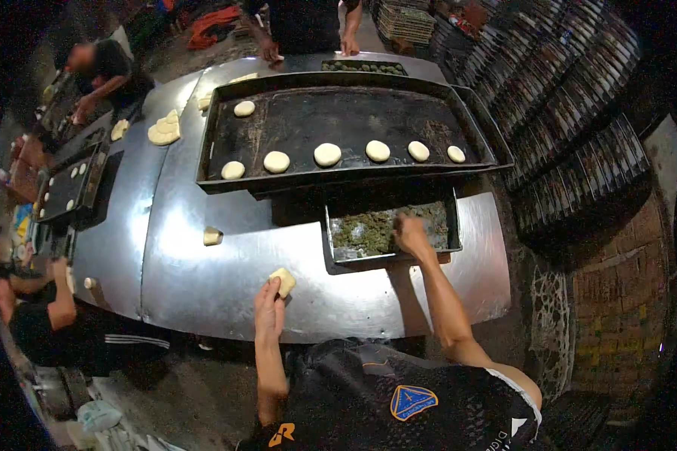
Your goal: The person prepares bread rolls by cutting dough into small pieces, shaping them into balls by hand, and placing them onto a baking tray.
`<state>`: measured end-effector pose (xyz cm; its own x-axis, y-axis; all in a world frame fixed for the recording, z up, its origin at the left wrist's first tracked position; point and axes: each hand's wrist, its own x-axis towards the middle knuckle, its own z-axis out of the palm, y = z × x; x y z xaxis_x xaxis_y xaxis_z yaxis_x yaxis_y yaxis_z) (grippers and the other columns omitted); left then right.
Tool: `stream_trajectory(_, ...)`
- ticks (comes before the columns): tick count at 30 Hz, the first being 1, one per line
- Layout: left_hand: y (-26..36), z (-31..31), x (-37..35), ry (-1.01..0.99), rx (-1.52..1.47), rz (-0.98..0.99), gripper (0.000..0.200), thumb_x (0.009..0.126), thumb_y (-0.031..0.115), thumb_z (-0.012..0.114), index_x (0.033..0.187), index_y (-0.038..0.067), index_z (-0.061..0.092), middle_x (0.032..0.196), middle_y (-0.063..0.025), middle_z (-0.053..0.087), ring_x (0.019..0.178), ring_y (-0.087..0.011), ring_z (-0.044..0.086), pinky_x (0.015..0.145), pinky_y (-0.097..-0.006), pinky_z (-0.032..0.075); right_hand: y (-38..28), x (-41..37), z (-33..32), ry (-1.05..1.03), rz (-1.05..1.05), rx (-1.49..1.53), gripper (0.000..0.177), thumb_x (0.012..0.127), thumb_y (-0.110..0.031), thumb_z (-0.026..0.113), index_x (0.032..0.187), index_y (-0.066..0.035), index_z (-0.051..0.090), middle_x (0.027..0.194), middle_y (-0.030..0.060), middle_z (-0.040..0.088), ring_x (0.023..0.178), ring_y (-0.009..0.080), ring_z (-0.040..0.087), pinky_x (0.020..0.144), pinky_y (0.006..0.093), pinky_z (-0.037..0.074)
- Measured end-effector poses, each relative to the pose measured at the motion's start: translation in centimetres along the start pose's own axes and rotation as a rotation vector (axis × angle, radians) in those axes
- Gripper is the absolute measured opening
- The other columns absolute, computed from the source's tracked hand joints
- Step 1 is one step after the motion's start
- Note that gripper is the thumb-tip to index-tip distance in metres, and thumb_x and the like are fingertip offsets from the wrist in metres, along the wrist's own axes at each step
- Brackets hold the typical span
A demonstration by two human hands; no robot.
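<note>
My left hand (268, 308) holds a flattened piece of pale dough (285, 279) between thumb and fingers, just above the near edge of the metal table. My right hand (411, 233) is down in a rectangular metal tray (329, 233) of greenish, crumbly filling (361, 228); its fingers look bunched, and motion blur hides what they hold. Beyond that stands a large dark baking tray (200, 161) with several round dough pieces (327, 155), most in a row along its near side. Left of my left hand, a small dough piece (213, 236) rests on the table.
The metal table (180, 278) carries a lump of dough (165, 128) at the left and a tray of small balls (363, 67) at the far side. A person (305, 26) stands opposite; others work at the left. Stacked trays (549, 90) rise at the right.
</note>
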<state>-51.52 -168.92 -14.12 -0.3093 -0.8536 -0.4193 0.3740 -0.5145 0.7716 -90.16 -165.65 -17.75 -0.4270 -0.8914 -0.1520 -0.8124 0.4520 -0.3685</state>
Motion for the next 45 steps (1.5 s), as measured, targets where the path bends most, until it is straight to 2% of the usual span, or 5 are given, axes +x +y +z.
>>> stream_trajectory(16,-0.1,0.6,-1.1,-0.009,-0.065,0.042,0.034,0.093,0.023,0.06,0.115,-0.002,0.054,0.107,-0.0077,0.06,0.096,-0.015,0.059,0.083,-0.0273,0.049,-4.8,-1.2,-4.0,-0.038,-0.199,0.084,0.042,0.078,-0.01,0.07,0.117,0.0,0.061,0.112,0.0259,0.061,0.103,0.0392,0.059,0.084,0.0447,0.048)
stream_trajectory(25,-0.7,1.1,-0.9,-0.003,-0.057,0.033,0.037,0.092,0.024,0.062,0.115,-0.004,0.055,0.106,-0.0097,0.062,0.096,-0.0152,0.061,0.083,-0.027,0.05,-3.6,0.1,0.1,0.074,-0.303,-0.181,0.011,0.074,0.005,0.053,0.073,0.006,0.064,0.075,0.0266,0.063,0.076,0.0426,0.064,0.066,0.047,0.052)
stream_trajectory(35,-1.7,9.6,4.7,-0.268,-0.011,-0.115,0.037,0.097,0.023,0.054,0.116,-0.009,0.054,0.108,-0.0147,0.061,0.098,-0.0193,0.062,0.086,-0.0295,0.052,-7.0,-2.7,-6.3,-0.082,-0.161,0.739,0.023,0.082,-0.015,0.069,0.102,-0.002,0.07,0.092,0.0183,0.07,0.084,0.0239,0.068,0.075,0.0311,0.051)
stream_trajectory(42,-4.9,13.7,8.3,-0.341,0.151,-0.085,0.038,0.096,0.026,0.057,0.118,-0.005,0.056,0.102,-0.0069,0.063,0.089,-0.0116,0.061,0.073,-0.0229,0.051,-11.5,-6.2,-2.4,0.52,-0.522,0.208,0.028,0.084,-0.006,0.064,0.113,-0.006,0.065,0.1,0.0167,0.067,0.088,0.0264,0.065,0.076,0.0331,0.051)
stream_trajectory(45,-4.3,14.2,7.6,-0.236,0.107,-0.016,0.035,0.094,0.023,0.059,0.117,-0.003,0.056,0.102,-0.0064,0.062,0.088,-0.0116,0.061,0.072,-0.0218,0.051,-10.2,-5.8,-2.3,0.383,-0.504,0.274,0.029,0.087,-0.007,0.062,0.116,-0.006,0.064,0.106,0.0153,0.067,0.094,0.0243,0.064,0.079,0.0327,0.051)
